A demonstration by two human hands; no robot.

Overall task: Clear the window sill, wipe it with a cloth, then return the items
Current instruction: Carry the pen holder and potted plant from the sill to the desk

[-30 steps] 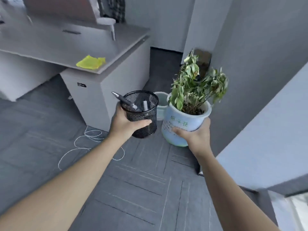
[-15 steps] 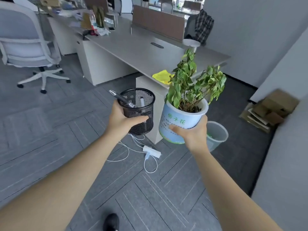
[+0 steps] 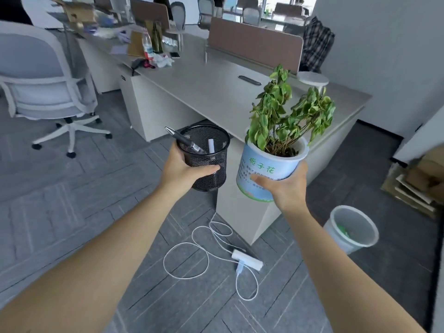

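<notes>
The left hand (image 3: 185, 170) has its grip closed around a black mesh pen holder (image 3: 206, 156), with the thumb across the front; a dark pen (image 3: 185, 140) and a white stick stand inside it. The right hand (image 3: 284, 186) grasps a light blue plant pot (image 3: 266, 169) from below and from the side, and the green plant (image 3: 286, 118) stands upright in it. Both things are held in the air, just beside each other, in front of the grey tabletop (image 3: 204, 90). On the floor lie a white cable (image 3: 192, 248) and a bin (image 3: 352, 228).
</notes>
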